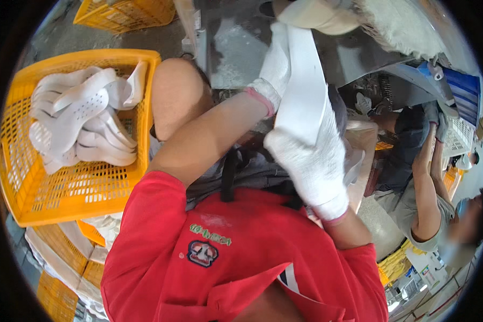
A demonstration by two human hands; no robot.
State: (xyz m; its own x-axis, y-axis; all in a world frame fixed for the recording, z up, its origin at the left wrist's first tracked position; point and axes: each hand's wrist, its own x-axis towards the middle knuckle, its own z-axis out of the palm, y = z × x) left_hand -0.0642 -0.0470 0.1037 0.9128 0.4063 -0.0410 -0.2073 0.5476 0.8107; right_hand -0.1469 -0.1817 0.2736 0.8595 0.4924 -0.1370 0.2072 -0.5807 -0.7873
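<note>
Clasping the long white piece [304,80] at one o'clock, the right hand [314,161] wraps its lower end; the left hand [275,64] lies along the upper edge (finger spread? can't tell)! Nine o'clock: white soles [86,115] inside an orange crate [72,201].

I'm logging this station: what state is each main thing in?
Left hand: gloved, holding the far part of the white piece.
Right hand: gloved, gripping its near end.
White piece: held by both.
Near yellow crate: partly filled.
White moulded pieces: loosely piled, overlapping.
Far yellow crate: contents unclear.
Cream rounded part: whether moving, cannot tell.
</note>
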